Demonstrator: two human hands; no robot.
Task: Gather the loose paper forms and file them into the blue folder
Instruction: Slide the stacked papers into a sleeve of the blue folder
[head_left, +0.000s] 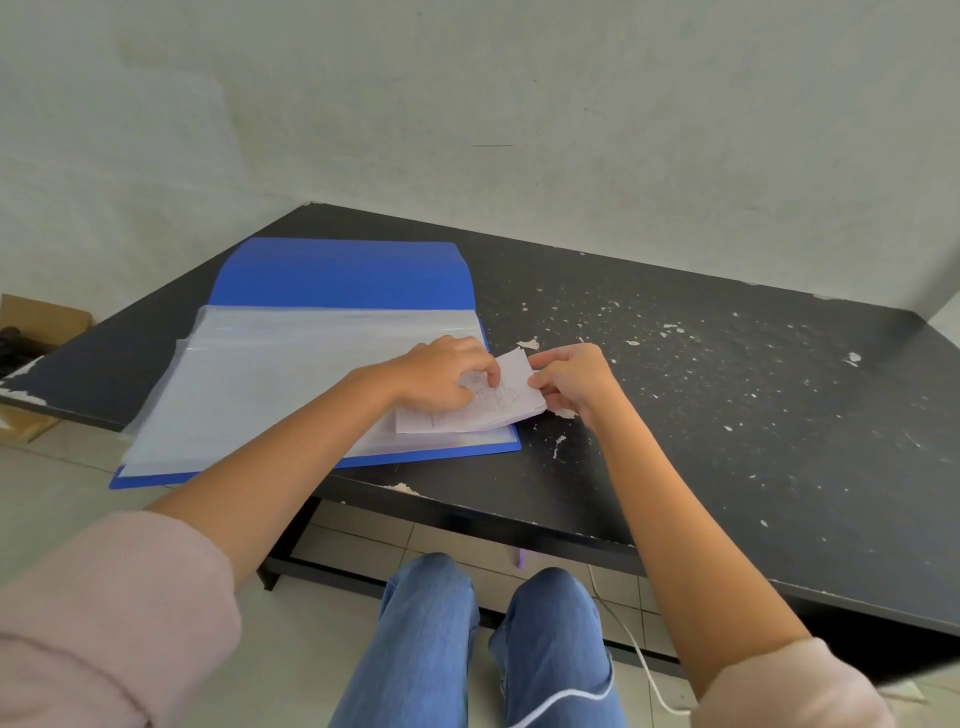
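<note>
In the head view, a small stack of paper forms (506, 408) is held between both hands over the near right corner of the open blue folder (343, 275). The left hand (441, 376) is laid on the stack's left part with its fingers curled down onto the sheets; the right hand (574, 384) pinches the stack's right edge between thumb and fingertips. Both hands are thus closed on the forms and equally near them. The long axis of the stack appears to run from the left fingers across to the right fingers, its far corner lifted slightly.

The clear plastic sleeves (270, 384) spread out to the left of the left fingers and beyond them, so the forms are judged to need carrying leftward and squaring to a sleeve's mouth. Which edge of the sleeve is open cannot be told.

The folder rests on a black desk (727, 415) whose surface is chipped and flecked with pale spots to the right of the right fingers. A plain pale wall (467, 104) stands behind the desk. A cardboard box (41, 319) is seen far to the left, and a white cable (635, 642) trails over the tiled floor below.
</note>
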